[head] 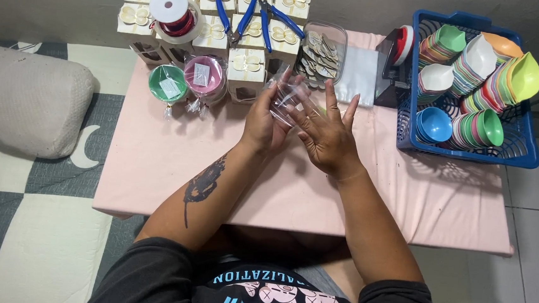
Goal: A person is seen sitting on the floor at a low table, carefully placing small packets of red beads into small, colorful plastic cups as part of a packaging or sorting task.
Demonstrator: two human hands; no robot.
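Both my hands meet over the middle of a pink table (154, 169). My left hand (262, 122) grips a clear cellophane bag (289, 96), which is crinkled and held upright. My right hand (324, 133) lies flat against the bag with its fingers spread. Just left of the hands stand two wrapped bowls, a green one (168, 84) and a pink one (203, 76), each tied in clear film.
Cream gift boxes (246, 64) with butterfly tops line the back edge, with blue-handled pliers (253, 17) and a ribbon spool (173, 12) on them. A clear tub of tags (322, 51) and plastic bags (358, 75) sit behind. A blue basket (522, 150) of coloured bowls stands right. A grey cushion (26, 100) lies left.
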